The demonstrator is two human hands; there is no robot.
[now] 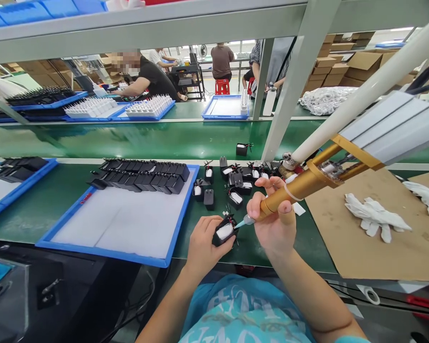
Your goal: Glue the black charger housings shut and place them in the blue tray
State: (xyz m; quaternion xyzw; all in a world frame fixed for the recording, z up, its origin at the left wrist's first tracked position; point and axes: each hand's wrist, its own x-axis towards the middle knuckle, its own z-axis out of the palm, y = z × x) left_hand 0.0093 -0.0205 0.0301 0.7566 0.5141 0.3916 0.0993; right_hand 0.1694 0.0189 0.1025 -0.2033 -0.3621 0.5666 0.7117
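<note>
My left hand [204, 243] is closed around a small black plug adapter housing [226, 232], which has a white block and thin wires in its open side. My right hand [276, 224] grips a gold-coloured glue dispenser [284, 197]. Its pale blue nozzle [241, 223] points down to the left, with the tip at the housing's edge; whether it touches cannot be told. Beyond my hands lie several more black housings [235, 197], some with wires and white blocks showing, others with their plug pins up.
To the left, a blue-rimmed tray [107, 233] holds rows of black housings, with another tray [39, 172] past it. White gloves [375, 216] rest on cardboard [332, 228] at right. A slanted post [296, 81] and the dispenser's grey cylinder [393, 128] hang close. People sit across the green belt [128, 138].
</note>
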